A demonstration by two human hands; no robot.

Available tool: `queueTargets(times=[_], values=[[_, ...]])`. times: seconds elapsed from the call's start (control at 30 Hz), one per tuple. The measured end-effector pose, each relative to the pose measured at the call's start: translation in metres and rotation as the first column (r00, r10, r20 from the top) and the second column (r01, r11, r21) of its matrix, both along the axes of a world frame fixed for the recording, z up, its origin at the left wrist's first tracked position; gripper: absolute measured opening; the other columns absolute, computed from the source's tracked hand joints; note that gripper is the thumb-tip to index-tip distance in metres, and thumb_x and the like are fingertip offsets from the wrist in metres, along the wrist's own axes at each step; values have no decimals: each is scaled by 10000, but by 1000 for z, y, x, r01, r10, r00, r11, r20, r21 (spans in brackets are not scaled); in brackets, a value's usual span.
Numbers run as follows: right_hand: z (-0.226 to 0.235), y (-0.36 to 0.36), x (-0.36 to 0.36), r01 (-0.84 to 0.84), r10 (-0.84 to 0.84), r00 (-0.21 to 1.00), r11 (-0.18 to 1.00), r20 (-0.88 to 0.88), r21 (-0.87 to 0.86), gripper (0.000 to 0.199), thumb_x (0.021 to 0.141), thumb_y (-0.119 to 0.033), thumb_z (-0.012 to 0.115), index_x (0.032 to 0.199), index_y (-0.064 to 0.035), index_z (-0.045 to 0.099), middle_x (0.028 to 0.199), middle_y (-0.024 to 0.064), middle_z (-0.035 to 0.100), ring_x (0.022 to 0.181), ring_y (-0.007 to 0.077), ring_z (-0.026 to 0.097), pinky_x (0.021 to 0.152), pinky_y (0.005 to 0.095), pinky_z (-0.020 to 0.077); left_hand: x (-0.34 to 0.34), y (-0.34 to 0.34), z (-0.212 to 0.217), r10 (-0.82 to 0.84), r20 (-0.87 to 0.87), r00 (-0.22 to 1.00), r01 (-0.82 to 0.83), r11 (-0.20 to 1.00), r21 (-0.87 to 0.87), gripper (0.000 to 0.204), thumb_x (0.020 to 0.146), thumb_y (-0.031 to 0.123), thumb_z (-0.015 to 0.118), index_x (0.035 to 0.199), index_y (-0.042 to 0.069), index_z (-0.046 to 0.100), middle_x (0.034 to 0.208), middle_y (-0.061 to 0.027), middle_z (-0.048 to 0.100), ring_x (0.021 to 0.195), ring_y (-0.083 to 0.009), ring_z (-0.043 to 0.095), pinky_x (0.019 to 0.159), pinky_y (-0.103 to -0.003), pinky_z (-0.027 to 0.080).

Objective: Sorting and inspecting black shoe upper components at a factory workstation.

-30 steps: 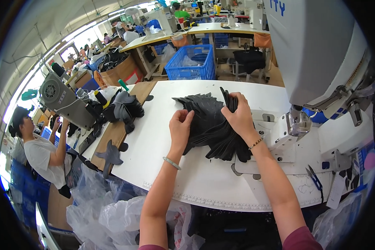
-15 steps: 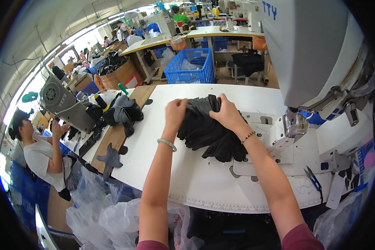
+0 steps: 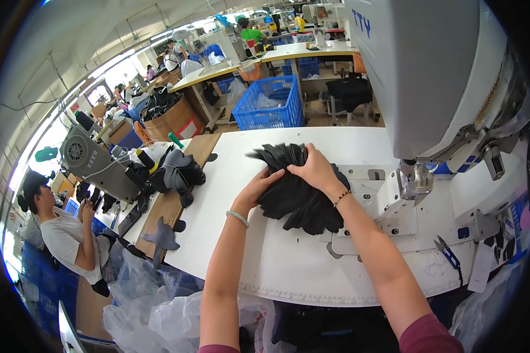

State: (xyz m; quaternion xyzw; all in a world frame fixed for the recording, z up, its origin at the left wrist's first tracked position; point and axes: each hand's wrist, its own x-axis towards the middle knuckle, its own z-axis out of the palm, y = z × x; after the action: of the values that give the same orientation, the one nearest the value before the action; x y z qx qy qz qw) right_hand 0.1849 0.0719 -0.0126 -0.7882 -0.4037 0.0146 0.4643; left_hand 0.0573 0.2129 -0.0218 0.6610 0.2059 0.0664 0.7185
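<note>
The left hand (image 3: 259,187) has its fingers curled into the left edge of a pile (image 3: 297,191) of black fabric pieces, gripping it. The right hand (image 3: 315,170) lies palm-down on top of the pile, fingers closed over its upper part. Both wrists wear bracelets.

The pile rests near the middle of the white surface (image 3: 265,265), fanned out toward 11 o'clock. At 3 o'clock from it stands a grey sewing machine (image 3: 430,76), its presser foot (image 3: 417,179) just beside the pile. Blue snips (image 3: 447,253) lie at 4 o'clock. At 9 o'clock, dark gloves (image 3: 176,170) are heaped on a wooden board (image 3: 168,206). A blue crate (image 3: 271,109) sits at 12 o'clock, beyond the surface. A person (image 3: 65,235) sits far off at 8 o'clock.
</note>
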Motion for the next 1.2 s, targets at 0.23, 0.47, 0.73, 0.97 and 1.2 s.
queueTargets(times=[0.23, 0.47, 0.73, 0.97, 1.2], values=[[1, -7, 8, -109, 107, 993, 993, -47, -49, 777, 600, -450, 802, 1089, 79, 509, 1045, 256, 597, 989, 362, 588, 872, 371, 458, 3, 3, 16, -80, -46, 996, 82, 995, 48, 544, 837, 352, 645, 1215, -8, 494, 1123, -124, 583, 967, -184, 593, 842, -283, 496], [-1, -13, -3, -134, 133, 989, 991, 59, 17, 797, 649, -441, 771, 1198, 44, 460, 1116, 251, 571, 1057, 361, 557, 917, 381, 432, 15, 2, -1, 77, 37, 996, -55, 909, -414, 481, 850, 434, 601, 1127, 40, 591, 1013, -103, 647, 847, -196, 643, 759, -288, 530], [8, -32, -30, -167, 138, 973, 974, 187, 151, 744, 671, -294, 768, 1251, 17, 422, 1209, 186, 535, 1052, 330, 535, 906, 387, 418, -12, -37, 26, 53, 38, 998, -53, 999, 6, 654, 792, 273, 694, 1300, -16, 399, 1222, -116, 524, 1099, -213, 527, 932, -305, 433], [19, -83, -67, -374, 165, 858, 849, 486, 373, 523, 675, -114, 763, 994, -46, 354, 1368, 209, 352, 1192, 381, 421, 987, 409, 363, -59, -80, 37, -74, 291, 954, -20, 952, 307, 582, 764, 154, 735, 1251, -25, 471, 1216, -101, 530, 1112, -197, 491, 971, -329, 389], [29, -135, -116, -463, 232, 849, 761, 475, 455, 528, 676, -115, 771, 1017, -44, 375, 1339, 259, 363, 1188, 413, 422, 974, 444, 359, -109, -116, 49, -256, 188, 948, 131, 854, 503, 617, 777, 230, 723, 1285, 1, 459, 1292, -131, 491, 1207, -255, 447, 1036, -369, 322]])
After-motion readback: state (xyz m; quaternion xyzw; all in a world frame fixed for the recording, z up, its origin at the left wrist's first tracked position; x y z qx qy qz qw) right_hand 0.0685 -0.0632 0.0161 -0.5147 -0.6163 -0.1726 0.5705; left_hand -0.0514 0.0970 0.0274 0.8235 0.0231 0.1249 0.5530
